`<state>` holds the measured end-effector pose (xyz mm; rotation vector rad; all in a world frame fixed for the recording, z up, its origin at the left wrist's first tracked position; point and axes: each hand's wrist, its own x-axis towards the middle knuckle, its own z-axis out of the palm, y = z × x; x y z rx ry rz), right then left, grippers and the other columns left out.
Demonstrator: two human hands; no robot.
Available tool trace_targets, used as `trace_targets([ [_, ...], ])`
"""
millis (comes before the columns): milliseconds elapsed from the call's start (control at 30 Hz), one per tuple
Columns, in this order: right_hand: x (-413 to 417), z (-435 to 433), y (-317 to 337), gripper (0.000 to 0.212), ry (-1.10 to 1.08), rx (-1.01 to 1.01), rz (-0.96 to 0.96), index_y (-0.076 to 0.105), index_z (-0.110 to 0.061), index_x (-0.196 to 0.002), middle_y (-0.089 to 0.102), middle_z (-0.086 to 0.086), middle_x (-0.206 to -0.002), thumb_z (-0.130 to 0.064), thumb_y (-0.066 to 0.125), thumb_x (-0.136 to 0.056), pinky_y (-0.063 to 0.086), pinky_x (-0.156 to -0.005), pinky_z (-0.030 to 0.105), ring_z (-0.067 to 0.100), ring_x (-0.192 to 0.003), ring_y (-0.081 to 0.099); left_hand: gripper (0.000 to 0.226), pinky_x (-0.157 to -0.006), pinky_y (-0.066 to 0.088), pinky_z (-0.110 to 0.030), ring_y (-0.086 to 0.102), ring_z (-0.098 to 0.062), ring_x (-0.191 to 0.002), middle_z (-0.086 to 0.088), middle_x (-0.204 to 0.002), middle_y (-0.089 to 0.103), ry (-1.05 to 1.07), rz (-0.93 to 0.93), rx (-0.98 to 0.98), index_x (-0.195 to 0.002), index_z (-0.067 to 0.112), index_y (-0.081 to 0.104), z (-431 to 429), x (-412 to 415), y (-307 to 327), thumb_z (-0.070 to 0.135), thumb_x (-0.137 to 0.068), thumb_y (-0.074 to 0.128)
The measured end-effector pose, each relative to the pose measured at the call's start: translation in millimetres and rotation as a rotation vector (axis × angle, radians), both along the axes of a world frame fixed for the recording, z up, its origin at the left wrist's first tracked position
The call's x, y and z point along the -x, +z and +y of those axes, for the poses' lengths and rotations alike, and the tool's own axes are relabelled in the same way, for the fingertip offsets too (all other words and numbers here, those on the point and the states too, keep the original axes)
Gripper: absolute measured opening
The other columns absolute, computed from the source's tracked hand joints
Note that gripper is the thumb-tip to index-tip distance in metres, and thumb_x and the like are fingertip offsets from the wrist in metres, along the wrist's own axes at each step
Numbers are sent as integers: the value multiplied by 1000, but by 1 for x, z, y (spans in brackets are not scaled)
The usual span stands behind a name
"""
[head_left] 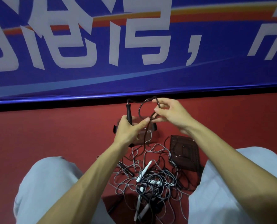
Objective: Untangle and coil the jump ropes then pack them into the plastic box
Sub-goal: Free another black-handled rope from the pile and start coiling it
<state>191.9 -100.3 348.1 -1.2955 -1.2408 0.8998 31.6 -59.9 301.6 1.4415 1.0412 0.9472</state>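
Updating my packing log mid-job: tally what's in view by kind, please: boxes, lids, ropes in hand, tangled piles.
Plastic box: 1
Lid: 1
Dark rope, held by left hand and right hand: 1
Tangled pile: 1; the ropes in it are too knotted to count
Total: 4

banner (215,70): blue, white chars, orange stripe; at back | floor (45,135): red
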Motion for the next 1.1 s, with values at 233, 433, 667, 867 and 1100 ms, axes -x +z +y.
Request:
trace_targets([
  [233, -9, 3, -3, 34, -87, -5, -2, 55, -2, -125, 49, 9, -82, 9, 50, -94, 60, -63, 27, 17, -75, 61, 16, -36, 33, -15, 47, -7, -38, -3, -57, 61, -125, 72, -45, -76, 11, 67, -6, 1, 8, 15, -92, 67],
  [433, -45, 13, -12, 28, -537, 3, -396, 70, -15, -103, 64, -5, -79, 2, 52, -88, 57, -72, 33, 15, -71, 60, 10, -46, 40, -27, 56, -24, -52, -18, -77, 68, 186, 260, -133, -87, 10, 61, 32, 25, -1, 15, -95, 56],
  [667, -46, 9, -1, 17, -532, -99, -252, 66, -11, -104, 65, -9, -78, -6, 52, -96, 53, -59, 25, 9, -65, 56, 13, -44, 47, -27, 68, -22, -50, -12, -76, 73, -20, 733, -165, -99, 14, 63, 27, 29, -6, 11, -97, 50],
  [867, -46, 12, -3, 27, -562, -87, -209, 62, -8, -116, 66, -4, -86, -9, 63, -90, 57, -76, 32, 15, -78, 65, 10, -50, 50, -30, 64, -24, -53, -21, -74, 71, -53, 592, -45, -91, 1, 67, 28, 24, -3, 6, -91, 58],
  [1100, -30, 5, -8, 18, -444, -34, -723, 64, -16, -108, 59, 3, -112, -12, 62, -90, 34, -86, 17, 16, -103, 57, 13, -60, 57, -34, 66, -25, -57, -30, -87, 68, -149, 294, 114, -85, 8, 56, 14, 19, 9, 3, -97, 52],
])
